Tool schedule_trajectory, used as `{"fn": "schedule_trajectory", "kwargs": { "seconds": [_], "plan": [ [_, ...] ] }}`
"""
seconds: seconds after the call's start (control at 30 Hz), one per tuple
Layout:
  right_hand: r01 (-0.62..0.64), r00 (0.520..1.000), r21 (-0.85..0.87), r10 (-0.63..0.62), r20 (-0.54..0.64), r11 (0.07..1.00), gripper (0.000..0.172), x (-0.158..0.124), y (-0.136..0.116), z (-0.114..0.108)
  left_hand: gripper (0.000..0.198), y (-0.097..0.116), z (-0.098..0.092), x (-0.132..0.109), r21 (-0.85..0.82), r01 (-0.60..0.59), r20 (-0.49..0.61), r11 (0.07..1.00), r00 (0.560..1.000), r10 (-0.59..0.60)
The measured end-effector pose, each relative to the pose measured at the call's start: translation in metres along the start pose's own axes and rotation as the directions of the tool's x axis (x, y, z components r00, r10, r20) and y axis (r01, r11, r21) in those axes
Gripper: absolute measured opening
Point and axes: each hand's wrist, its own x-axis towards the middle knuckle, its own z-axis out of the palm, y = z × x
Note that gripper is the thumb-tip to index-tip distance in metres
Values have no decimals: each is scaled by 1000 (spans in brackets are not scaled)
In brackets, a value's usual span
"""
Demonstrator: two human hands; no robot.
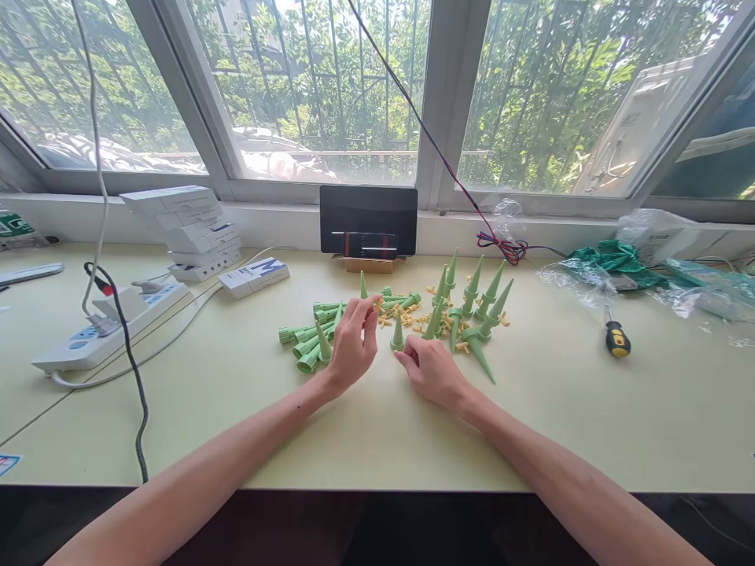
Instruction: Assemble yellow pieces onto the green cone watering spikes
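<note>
My left hand [354, 343] is raised over the right side of a pile of green tubes [307, 346], its fingertips pinched on a small yellow piece [378, 303]. On the table, my right hand [433, 368] has its fingers closed at the base of an upright green cone [397, 333]; whether it grips the cone or a small part there is hard to tell. Behind and right of that hand stand several green cones [472, 287] with yellow pieces on some, and one cone [480, 358] lies tilted. Loose yellow pieces [420, 318] are scattered between the two groups.
A power strip [118, 326] with cables and stacked white boxes [192, 232] are at the left. A tablet [369, 208] with a phone [370, 246] before it stands by the window. At the right lie a screwdriver [617, 339] and plastic bags [619, 263].
</note>
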Motion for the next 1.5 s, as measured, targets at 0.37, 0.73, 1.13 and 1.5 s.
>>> {"fn": "schedule_trajectory", "kwargs": {
  "seconds": [0.37, 0.73, 1.13, 1.5],
  "plan": [
    [-24, 996, 26, 26, -84, 999, 33, 0, -3, -5, 12, 4, 2, -5, -90, -120, 90, 989, 988, 128],
    [88, 971, 63, -72, -228, 994, 33, -4, -7, -6, 19, 0, 5, -5, -97, -126, 246, 987, 958, 146],
    [135, 947, 52, -114, -300, 989, 21, -3, -7, -7, 22, 0, 4, -5, -69, -93, 276, 993, 955, 109],
    [148, 938, 36, -129, -321, 988, 20, -2, -4, -6, 27, -1, 4, -4, -11, -37, 226, 999, 973, 39]
  ]
}}
